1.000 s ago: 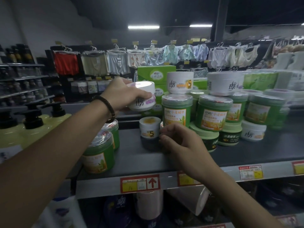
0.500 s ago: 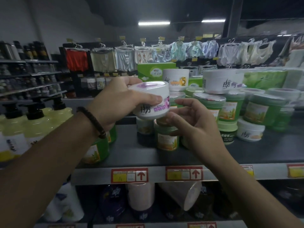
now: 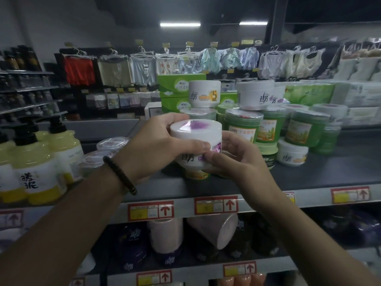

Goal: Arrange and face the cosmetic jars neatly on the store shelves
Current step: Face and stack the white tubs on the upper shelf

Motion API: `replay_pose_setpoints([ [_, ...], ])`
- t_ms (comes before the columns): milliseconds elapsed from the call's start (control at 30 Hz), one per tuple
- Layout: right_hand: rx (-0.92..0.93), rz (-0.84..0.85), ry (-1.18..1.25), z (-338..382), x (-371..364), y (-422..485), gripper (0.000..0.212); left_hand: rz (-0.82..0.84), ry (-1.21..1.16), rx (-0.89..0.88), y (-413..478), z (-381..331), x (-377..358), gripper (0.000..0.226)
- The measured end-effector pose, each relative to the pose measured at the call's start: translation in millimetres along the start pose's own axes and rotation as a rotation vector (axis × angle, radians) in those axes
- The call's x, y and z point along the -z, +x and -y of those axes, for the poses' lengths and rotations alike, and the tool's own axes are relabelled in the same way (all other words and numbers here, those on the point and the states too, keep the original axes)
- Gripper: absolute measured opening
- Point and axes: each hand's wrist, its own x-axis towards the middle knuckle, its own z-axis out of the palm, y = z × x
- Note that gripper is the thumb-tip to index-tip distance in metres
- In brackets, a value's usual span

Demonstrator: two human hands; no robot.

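Both of my hands hold one white jar with a purple label (image 3: 195, 139) in front of the grey shelf (image 3: 309, 172). My left hand (image 3: 156, 147) wraps its left side and lid edge; my right hand (image 3: 237, 157) grips its lower right side. Behind it stand green jars (image 3: 243, 126) stacked in a cluster, with white jars on top: one with an orange "5" label (image 3: 204, 93) and one with a purple label (image 3: 255, 94). A small white jar (image 3: 292, 151) sits on the shelf at the right. A green jar (image 3: 195, 174) shows just below the held jar.
Yellow pump bottles (image 3: 33, 162) stand at the left of the shelf, with two foil-lidded jars (image 3: 107, 149) beside them. Green tissue boxes (image 3: 177, 87) are behind. Price tags (image 3: 216, 205) line the shelf edge. Pink and dark bottles (image 3: 165, 236) fill the lower shelf, one tipped over.
My right hand rose from the shelf jars and took hold of the white jar held by my left hand. The jar came lower and toward the middle, now upright.
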Motion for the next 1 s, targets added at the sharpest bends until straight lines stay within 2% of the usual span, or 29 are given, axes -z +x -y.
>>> replay_pose_setpoints([
  [133,0.002,-0.055,-0.019,-0.1,5.3,-13.3,0.048,0.019,0.015,0.003,-5.0,3.8,-7.2,0.135],
  [200,0.000,-0.082,-0.010,-0.2,6.6,-19.9,0.049,0.014,-0.003,0.005,-7.7,6.2,-13.2,0.133],
  [333,0.000,-0.164,0.000,-1.1,9.3,-36.3,0.051,0.076,-0.154,0.025,-12.8,14.0,-27.8,0.106],
  [433,-0.010,-0.219,-0.016,1.8,17.8,-49.1,0.052,0.128,-0.338,0.044,-17.1,21.1,-41.9,0.072],
  [567,-0.026,-0.267,0.024,3.5,39.2,-62.9,0.056,0.162,-0.391,-0.014,-22.1,32.0,-63.9,0.050],
  [633,-0.033,-0.272,0.042,5.0,51.8,-69.7,0.060,0.178,-0.393,-0.039,-25.6,32.6,-79.6,0.053],
  [700,-0.022,-0.278,0.030,5.5,66.4,-76.6,0.054,0.178,-0.358,-0.072,-28.8,30.2,-98.0,0.061],
  [900,-0.001,-0.255,-0.015,12.3,121.4,-91.2,0.049,0.096,-0.284,-0.142,-27.0,17.9,-159.9,0.073],
  [1000,-0.018,-0.250,-0.051,19.7,156.3,-97.1,0.048,0.062,-0.296,-0.150,-24.3,9.7,-195.7,0.071],
])
